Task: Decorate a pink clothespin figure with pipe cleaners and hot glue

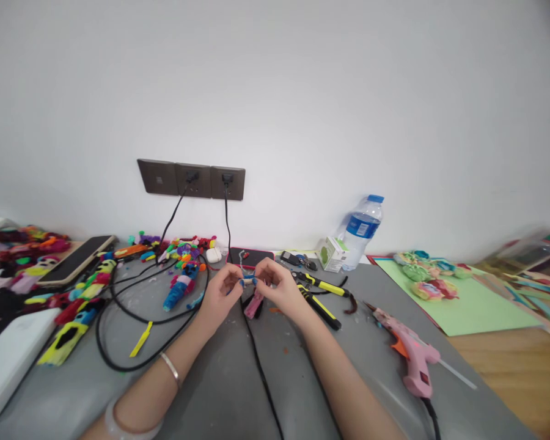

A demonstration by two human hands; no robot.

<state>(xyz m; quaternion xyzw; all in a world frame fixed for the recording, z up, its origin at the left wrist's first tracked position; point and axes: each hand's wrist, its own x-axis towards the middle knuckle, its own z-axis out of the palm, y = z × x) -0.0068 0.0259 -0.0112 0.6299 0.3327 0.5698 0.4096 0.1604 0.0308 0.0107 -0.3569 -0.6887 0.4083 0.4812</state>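
Observation:
My left hand (222,293) and my right hand (277,284) meet above the middle of the grey mat (220,391), fingers pinched together. Between them they hold a small fuzzy piece (248,281), blue and white, like a pipe cleaner, with a thin white end sticking up. Just below the hands a pink fuzzy figure (254,304) lies on the mat. Two bracelets sit on my left wrist.
Yellow-handled pliers (318,299) lie right of my hands, a pink glue gun (410,354) further right. Black cables (132,318) run from wall sockets (192,179) across the mat. Colourful fuzzy figures (183,269), a phone (76,260), a water bottle (362,229), green paper (476,305).

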